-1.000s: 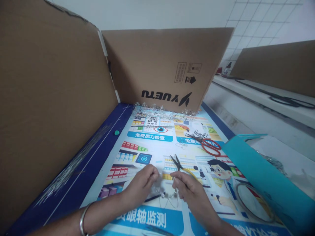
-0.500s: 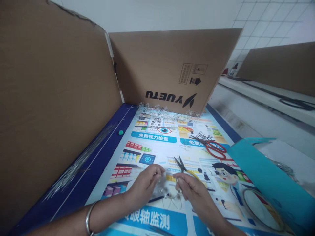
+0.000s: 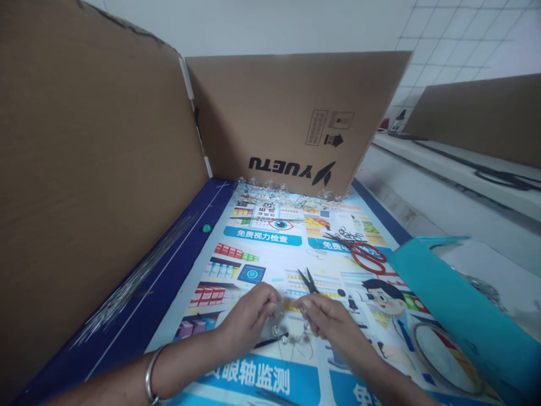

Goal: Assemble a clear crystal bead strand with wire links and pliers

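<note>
At the frame's lower centre, the left hand (image 3: 250,317) and right hand (image 3: 328,316) each keep a pinched grip, apparently on the beaded strand (image 3: 275,331) between them, likely steadying it; pliers (image 3: 311,286) lie near, probably for easy reach.

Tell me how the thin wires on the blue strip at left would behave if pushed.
The thin wires look fairly stiff, lying nearly straight. Spread loosely with no visible tie, they would probably slide apart or scatter. Each is likely light, judging by how slender it looks.
</note>
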The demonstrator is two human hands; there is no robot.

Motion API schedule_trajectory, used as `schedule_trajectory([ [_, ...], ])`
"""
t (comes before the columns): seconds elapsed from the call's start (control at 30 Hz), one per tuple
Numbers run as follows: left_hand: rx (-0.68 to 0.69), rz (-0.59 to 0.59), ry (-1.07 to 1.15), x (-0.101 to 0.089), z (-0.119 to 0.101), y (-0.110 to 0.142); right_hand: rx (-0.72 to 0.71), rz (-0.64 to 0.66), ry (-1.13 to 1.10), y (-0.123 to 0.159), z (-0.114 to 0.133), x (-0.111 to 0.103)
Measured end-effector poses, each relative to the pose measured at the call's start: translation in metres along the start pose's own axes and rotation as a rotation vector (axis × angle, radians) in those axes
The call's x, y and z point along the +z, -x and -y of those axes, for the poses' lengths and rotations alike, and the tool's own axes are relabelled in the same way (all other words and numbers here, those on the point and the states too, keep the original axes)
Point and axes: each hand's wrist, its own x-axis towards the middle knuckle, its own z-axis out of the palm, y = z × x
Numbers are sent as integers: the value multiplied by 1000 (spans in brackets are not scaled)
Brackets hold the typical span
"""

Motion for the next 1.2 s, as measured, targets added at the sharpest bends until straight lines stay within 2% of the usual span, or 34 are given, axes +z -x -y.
schedule_trajectory([
  [0.17, -199, -62, 199, 4, 8, -2, 55, 74, -189, 4, -4, 3],
  [0.3, -266, -103, 365, 5, 9, -4, 68, 56, -283, 7, -5, 6],
  [0.53, -352, -144, 604, 7, 1, -5, 57, 28, -190, 13, -5, 11],
  [0.73, -329, -175, 504, 10, 2, -5, 32, -39, 3, 19, 5, 13],
  [0.87, -324, -150, 427, 9, 0, -4, -5, -34, 21, 21, 7, 12],
  [1.1, -265, -73, 314, 8, -8, 1, 70, -15, -273, 26, 7, 23],
  [1.2, -257, -59, 294, 9, -9, 2, 103, -37, -333, 28, 7, 27],
])
